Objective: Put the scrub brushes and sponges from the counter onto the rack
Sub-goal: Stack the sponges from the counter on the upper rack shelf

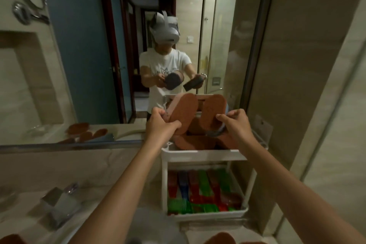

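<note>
My left hand (161,125) grips an oval sponge (183,112), brown on its scouring face with a pink layer behind. My right hand (234,125) grips a second oval sponge (214,112), brown with a blue layer. Both sponges are held tilted above the top shelf of the white two-tier rack (202,154), which stands on the counter against the mirror. Several brown sponges (195,141) lie in that top shelf. The lower shelf holds red, green and blue scrub brushes (198,192). More brown sponges show at the bottom edge (219,238) and at the bottom left corner (10,239).
A chrome faucet (59,202) stands at the lower left beside the sink basin (150,228). The big wall mirror (89,55) reflects a person, and sponges lying on the counter. A glass shower panel (263,45) and a tiled wall close the right side.
</note>
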A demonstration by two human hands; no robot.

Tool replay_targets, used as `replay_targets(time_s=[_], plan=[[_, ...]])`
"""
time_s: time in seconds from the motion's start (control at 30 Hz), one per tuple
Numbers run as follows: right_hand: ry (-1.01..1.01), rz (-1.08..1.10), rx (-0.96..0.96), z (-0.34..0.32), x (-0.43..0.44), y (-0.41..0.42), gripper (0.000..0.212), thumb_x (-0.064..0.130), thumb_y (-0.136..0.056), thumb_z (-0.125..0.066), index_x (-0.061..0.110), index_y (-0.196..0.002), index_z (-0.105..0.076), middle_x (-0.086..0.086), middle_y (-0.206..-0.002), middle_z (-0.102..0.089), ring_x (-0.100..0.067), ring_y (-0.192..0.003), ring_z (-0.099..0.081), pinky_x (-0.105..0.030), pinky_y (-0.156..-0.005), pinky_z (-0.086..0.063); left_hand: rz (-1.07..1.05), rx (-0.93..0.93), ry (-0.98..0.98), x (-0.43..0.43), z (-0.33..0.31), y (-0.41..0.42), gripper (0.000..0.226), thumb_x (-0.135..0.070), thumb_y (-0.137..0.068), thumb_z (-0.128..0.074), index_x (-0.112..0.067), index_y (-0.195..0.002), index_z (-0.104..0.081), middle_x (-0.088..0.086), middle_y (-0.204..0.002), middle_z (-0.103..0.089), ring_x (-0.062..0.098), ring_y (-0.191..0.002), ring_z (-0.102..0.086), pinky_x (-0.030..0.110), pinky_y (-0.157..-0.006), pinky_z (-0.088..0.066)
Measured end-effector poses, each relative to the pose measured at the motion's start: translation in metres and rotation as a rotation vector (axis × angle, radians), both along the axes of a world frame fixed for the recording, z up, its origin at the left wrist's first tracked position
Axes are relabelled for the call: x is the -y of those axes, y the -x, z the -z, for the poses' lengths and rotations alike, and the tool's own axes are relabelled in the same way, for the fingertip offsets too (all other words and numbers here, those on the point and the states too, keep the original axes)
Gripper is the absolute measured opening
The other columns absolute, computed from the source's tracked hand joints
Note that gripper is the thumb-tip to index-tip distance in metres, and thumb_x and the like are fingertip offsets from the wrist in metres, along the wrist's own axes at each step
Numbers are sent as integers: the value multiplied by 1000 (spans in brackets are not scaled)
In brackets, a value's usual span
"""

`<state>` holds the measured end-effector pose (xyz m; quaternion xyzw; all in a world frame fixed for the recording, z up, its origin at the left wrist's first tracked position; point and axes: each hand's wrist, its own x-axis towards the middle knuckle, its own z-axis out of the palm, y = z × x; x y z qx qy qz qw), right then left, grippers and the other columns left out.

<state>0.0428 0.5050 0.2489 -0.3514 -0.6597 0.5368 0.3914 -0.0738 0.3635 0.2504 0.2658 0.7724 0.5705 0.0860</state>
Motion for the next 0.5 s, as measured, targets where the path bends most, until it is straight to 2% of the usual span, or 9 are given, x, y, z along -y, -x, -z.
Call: replay_targets(time_s=[0.07,0.13,0.17,0.23,0.3,0.37,0.43,0.5], plan=[[58,-6,29,0,-10,10,21,18,-87,-63,13,-100,-46,-13,-109,-58,-29,-102,-61,-42,-82,-55,3,58,-39,-12,-1,10,42,-16,-80,-68,-15,-109,-38,6,-106,-55,21,-88,-57,35,-72,-51],[86,-26,91,0,-15,18,38,18,-90,-59,6,-122,-44,-13,-112,-56,-26,-100,-58,-36,-76,-53,-2,53,-10,-25,2,20,45,-17,-84,-65,-14,-115,-34,4,-99,-53,16,-76,-56,34,-66,-51],[89,-29,108,2,-18,23,42,18,-90,-58,5,-128,-43,-13,-113,-56,-25,-100,-56,-36,-78,-53,-9,47,25,-31,4,24,45,-18,-85,-64,-14,-117,-34,4,-100,-53,17,-76,-57,35,-66,-51],[88,-49,142,5,-24,34,43,18,-91,-56,6,-131,-45,-12,-115,-57,-25,-103,-56,-39,-91,-51,-23,68,72,-45,6,33,49,-19,-85,-63,-13,-123,-33,12,-116,-54,26,-92,-62,40,-79,-56],[96,-89,185,8,-30,48,41,18,-91,-55,8,-130,-48,-7,-110,-56,-25,-106,-56,-38,-95,-49,-9,157,97,-56,8,42,60,-17,-87,-61,-11,-136,-26,17,-132,-48,31,-106,-61,41,-88,-56],[111,-111,203,10,-31,51,38,18,-92,-54,9,-129,-51,-9,-113,-57,-27,-113,-55,-37,-95,-47,31,236,154,-58,8,42,67,-18,-90,-56,-6,-144,-17,16,-133,-50,30,-105,-63,32,-81,-56],[121,-108,239,13,-34,56,36,19,-92,-53,10,-128,-53,-11,-121,-57,-28,-116,-54,-36,-92,-46,35,171,243,-60,15,48,47,-24,-90,-54,-4,-131,-41,16,-118,-61,27,-94,-64,33,-70,-52],[122,-96,262,16,-37,59,36,21,-92,-52,11,-127,-54,-12,-124,-57,-28,-114,-55,-35,-87,-46,26,111,286,-59,18,54,31,-30,-87,-54,-4,-103,-59,15,-102,-66,28,-93,-64,32,-73,-50]])
